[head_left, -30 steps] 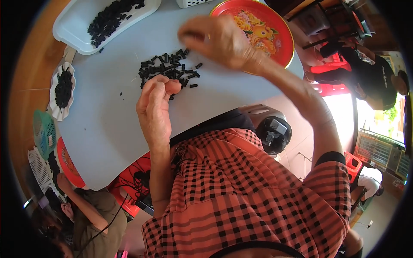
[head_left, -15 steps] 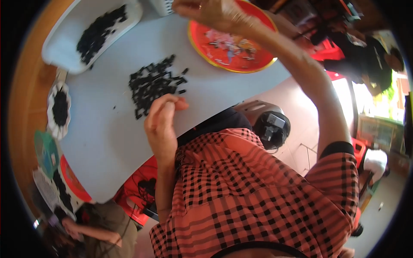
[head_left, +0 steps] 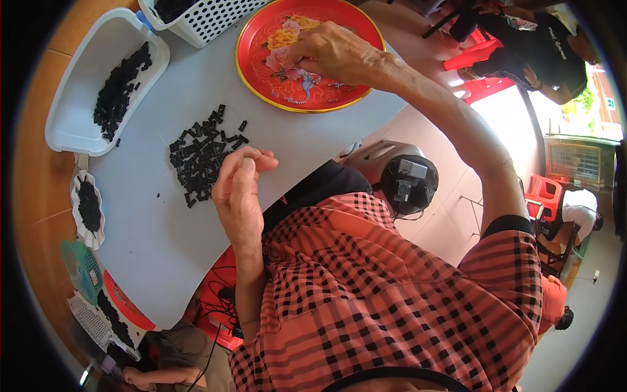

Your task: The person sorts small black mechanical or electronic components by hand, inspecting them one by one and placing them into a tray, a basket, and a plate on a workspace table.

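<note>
My right hand reaches over a round red tray with a yellow rim and a printed flower pattern. Its fingers are bent together, fingertips down at the tray's surface, and what they pinch is hidden. Small silvery pieces lie scattered on the tray near them. My left hand hovers at the table's near side, fingers curled against the thumb; anything inside them is too small to name. Just beyond it, a loose pile of short black plastic pieces is spread on the pale table.
A white tub at the far left holds more black pieces, beside a perforated white basket. Along the left edge are a scalloped dish and a green basket. A co-worker's arm shows at lower left.
My right hand has come down from beyond the tray's far left edge onto the tray. My left hand stays curled near the pile. The whole view has shifted a little.
</note>
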Demonstrator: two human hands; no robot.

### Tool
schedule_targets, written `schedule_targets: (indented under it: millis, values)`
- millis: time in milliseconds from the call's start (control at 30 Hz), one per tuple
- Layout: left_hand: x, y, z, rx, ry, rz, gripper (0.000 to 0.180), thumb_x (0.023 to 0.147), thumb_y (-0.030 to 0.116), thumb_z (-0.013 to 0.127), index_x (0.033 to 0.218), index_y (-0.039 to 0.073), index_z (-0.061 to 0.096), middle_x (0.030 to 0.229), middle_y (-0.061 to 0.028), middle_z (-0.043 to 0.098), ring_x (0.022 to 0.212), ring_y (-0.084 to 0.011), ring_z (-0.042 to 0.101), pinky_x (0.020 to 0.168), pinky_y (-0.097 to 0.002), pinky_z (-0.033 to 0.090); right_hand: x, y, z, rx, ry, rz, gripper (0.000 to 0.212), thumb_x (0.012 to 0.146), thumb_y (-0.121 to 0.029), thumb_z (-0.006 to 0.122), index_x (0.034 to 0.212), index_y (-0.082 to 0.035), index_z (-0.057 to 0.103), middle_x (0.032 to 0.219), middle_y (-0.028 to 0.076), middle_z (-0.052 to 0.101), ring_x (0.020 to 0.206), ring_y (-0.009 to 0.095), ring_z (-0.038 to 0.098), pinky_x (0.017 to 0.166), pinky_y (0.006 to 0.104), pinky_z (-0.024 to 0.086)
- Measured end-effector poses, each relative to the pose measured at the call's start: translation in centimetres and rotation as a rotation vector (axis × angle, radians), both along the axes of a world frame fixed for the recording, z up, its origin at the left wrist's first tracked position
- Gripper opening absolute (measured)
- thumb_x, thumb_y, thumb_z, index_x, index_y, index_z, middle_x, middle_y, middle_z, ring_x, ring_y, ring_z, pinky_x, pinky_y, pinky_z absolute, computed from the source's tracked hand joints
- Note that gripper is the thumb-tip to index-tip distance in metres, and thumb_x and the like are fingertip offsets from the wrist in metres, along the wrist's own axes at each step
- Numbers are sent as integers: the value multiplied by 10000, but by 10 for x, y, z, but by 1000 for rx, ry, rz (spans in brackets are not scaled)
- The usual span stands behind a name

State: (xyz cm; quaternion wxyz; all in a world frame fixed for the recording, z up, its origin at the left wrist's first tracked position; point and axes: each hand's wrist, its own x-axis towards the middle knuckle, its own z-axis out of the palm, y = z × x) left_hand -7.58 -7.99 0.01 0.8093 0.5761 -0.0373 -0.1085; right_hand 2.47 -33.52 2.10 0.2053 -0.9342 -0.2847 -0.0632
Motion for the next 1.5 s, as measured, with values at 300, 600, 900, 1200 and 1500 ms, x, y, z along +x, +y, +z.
schedule_targets:
  millis: [300, 600, 900, 1200, 1500]
  values:
    - [8, 5, 5, 76, -27, 49, 190, 920, 102, 475, 945, -39, 601, 825, -96, 647, 842, -161, 608, 855, -299, 450, 5, 16, 13, 144, -11, -69, 52, 727, -16, 618, 769, -9, 588, 688, 126, 611, 635, 264, 609, 605, 343, 486]
    - [56, 72, 44, 765, -296, 141, 178, 920, 135, 525, 999, 3, 612, 815, -74, 658, 770, -78, 574, 673, -223, 456, -10, 80, 35, 445, 173, 16, 132, 794, -28, 585, 891, -14, 673, 759, 75, 663, 674, 119, 618, 648, 259, 509]
    - [206, 149, 7, 1260, -903, 435, 120, 849, 79, 525, 930, 40, 604, 840, -158, 616, 822, -357, 576, 730, -417, 467, -61, 141, -4, 728, 197, 196, 214, 715, 50, 639, 914, -28, 651, 814, 93, 650, 692, 226, 630, 609, 304, 504]
    - [282, 157, -12, 1493, -1113, 278, 177, 811, 129, 572, 961, 60, 636, 882, -162, 606, 882, -372, 540, 818, -431, 447, -76, 131, -17, 777, 95, 83, 258, 716, 122, 614, 944, 2, 633, 786, 107, 623, 664, 210, 595, 608, 288, 479]
    - [184, 114, 28, 1114, -873, 209, 140, 852, 118, 584, 945, 28, 637, 907, -131, 642, 878, -304, 598, 775, -348, 476, -75, 130, -20, 752, 148, 31, 254, 724, 114, 606, 943, -11, 636, 793, 107, 629, 679, 217, 605, 620, 293, 483]
